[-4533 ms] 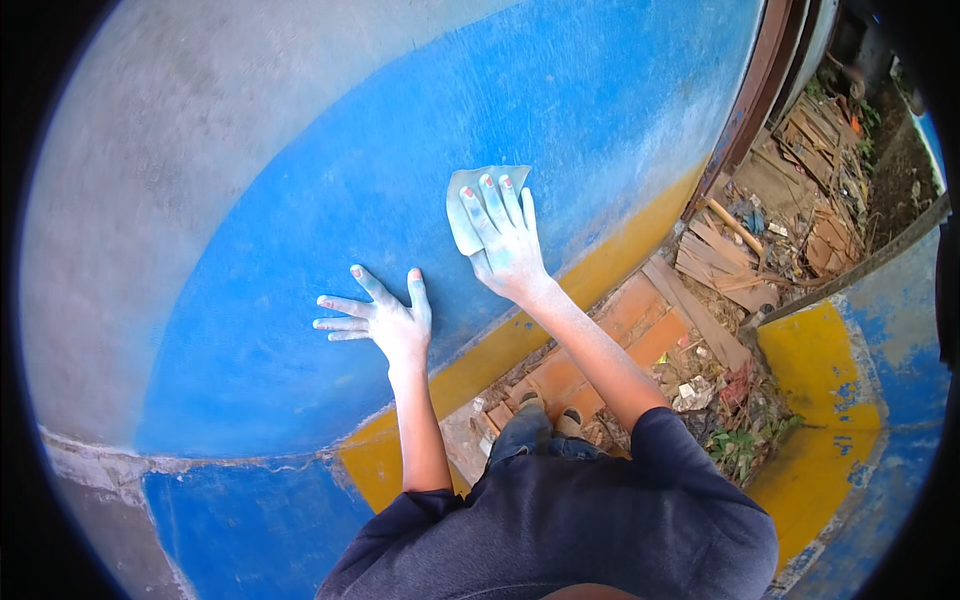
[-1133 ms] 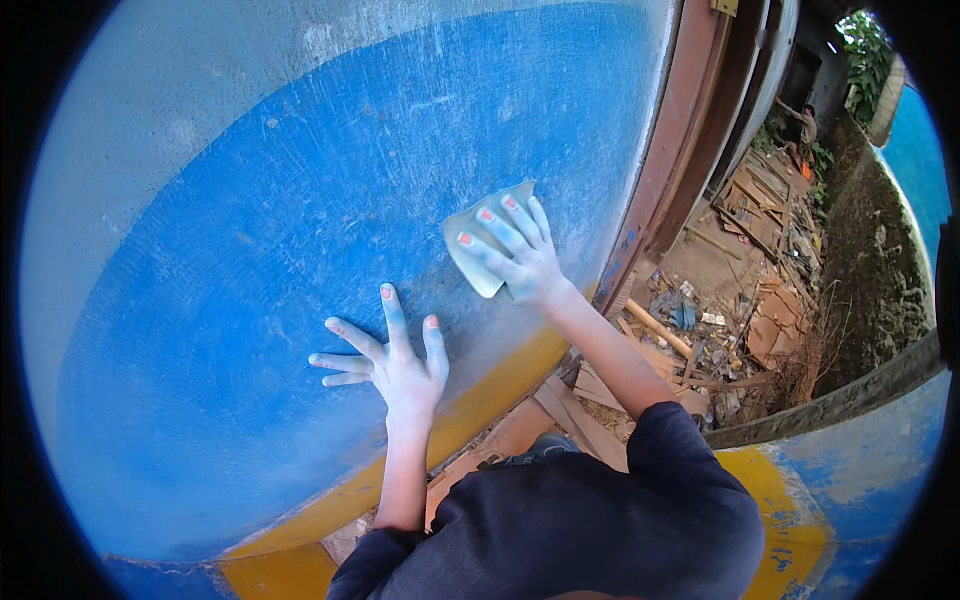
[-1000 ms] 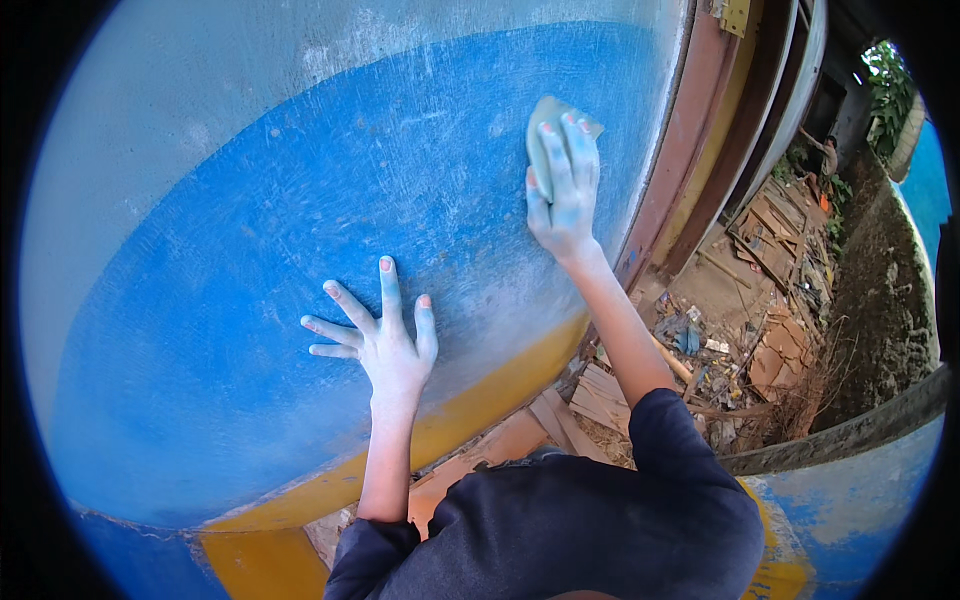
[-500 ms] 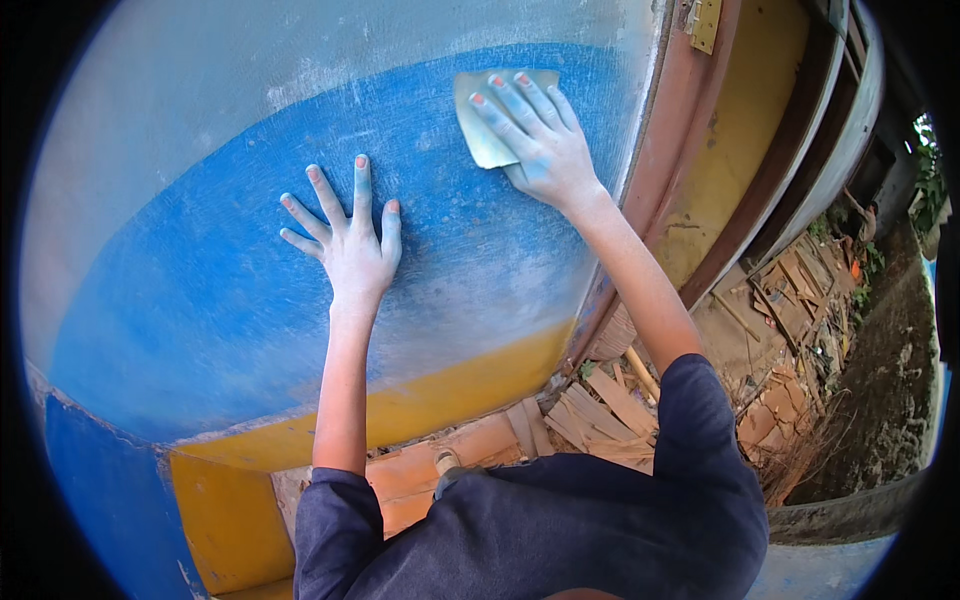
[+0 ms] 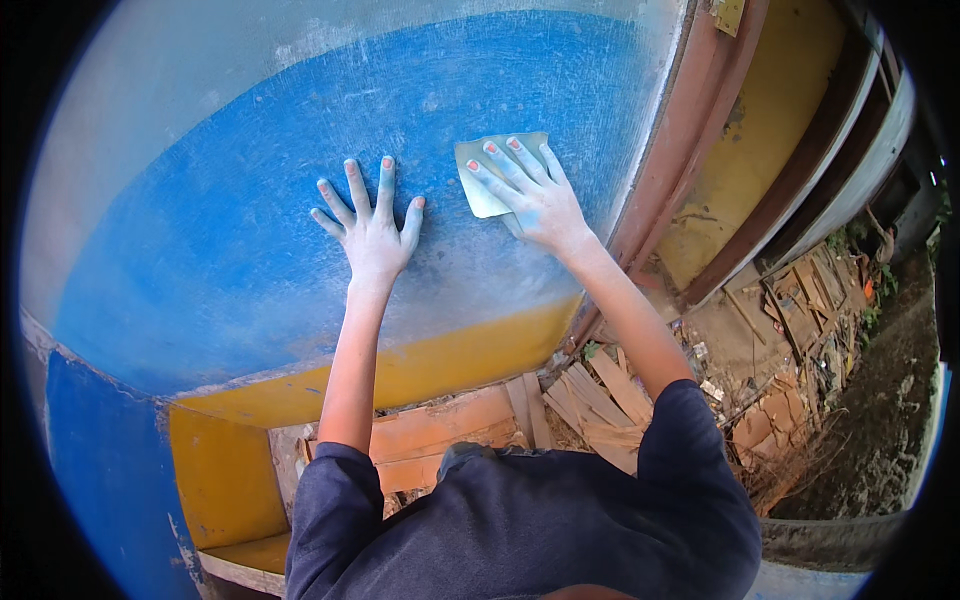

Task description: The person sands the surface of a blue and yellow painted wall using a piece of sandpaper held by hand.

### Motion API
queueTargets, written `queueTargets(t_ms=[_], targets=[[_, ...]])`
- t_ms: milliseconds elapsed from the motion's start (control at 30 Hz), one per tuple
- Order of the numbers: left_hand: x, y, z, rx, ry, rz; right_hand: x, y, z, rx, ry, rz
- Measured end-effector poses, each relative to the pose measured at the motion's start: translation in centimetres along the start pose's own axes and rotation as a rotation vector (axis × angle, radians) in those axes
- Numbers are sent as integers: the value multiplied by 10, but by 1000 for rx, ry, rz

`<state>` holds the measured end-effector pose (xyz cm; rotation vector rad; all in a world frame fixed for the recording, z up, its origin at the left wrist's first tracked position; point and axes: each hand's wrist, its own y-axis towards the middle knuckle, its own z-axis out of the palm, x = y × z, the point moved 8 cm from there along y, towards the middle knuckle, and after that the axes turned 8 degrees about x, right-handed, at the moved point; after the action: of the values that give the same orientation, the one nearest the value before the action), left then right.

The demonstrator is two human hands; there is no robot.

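A painted wall [image 5: 230, 230] stands before me, with a large blue curved patch, pale scuffs and a whitish lower part. My left hand [image 5: 375, 240] lies flat against the blue paint, its fingers spread and nothing in it. To its right, my right hand [image 5: 548, 208] presses a small pale green sheet of sandpaper [image 5: 484, 204] on the wall. The fingers stretch over the sheet, and the thumb is mostly hidden at its lower edge. Whitish-blue dust coats both hands.
A yellow band [image 5: 470, 355] runs along the wall's foot, above a yellow recess [image 5: 225, 470]. A reddish door frame [image 5: 665, 180] with a brass hinge [image 5: 728, 15] borders the wall on the right. Loose boards [image 5: 600, 400] and rubble cover the ground below.
My right hand has slid the sandpaper down the wall, closer to my left hand's height. The view has shifted a little; my left hand still rests flat on the blue paint.
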<state>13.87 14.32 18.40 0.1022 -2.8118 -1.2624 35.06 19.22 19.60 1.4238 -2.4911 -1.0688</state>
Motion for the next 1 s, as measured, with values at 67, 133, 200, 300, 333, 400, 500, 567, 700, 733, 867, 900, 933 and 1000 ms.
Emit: queueTargets(t_ms=[67,133,200,300,333,400,500,567,700,733,867,900,933,1000], targets=[[-1,-9,7,-11,-12,18,-28,-4,-15,-194,20,216],[-2,-18,16,-16,-28,34,-66,-15,-28,-667,175,626],[10,-32,24,5,-13,20,-22,11,-18,-489,113,490],[27,-48,33,27,-8,16,30,42,-8,-95,56,69],[34,-53,33,24,8,20,29,52,-21,-120,36,84],[34,-56,33,24,-9,29,-2,54,-52,-386,13,249],[43,-62,37,8,-4,52,1,62,-50,-596,55,399],[55,-67,36,-17,-13,61,62,72,-10,-166,29,90],[90,-74,28,-24,-15,52,66,76,-13,-160,30,162],[102,-76,24,-34,-16,38,54,74,-20,-371,96,247],[155,-90,23,-9,-77,-38,107,61,43,-443,318,526],[154,-91,30,2,-99,-12,141,51,74,-306,325,514],[156,-93,29,-8,-123,-22,177,40,103,-172,342,504],[169,-102,28,-33,-126,-21,217,28,141,-10,355,506]])
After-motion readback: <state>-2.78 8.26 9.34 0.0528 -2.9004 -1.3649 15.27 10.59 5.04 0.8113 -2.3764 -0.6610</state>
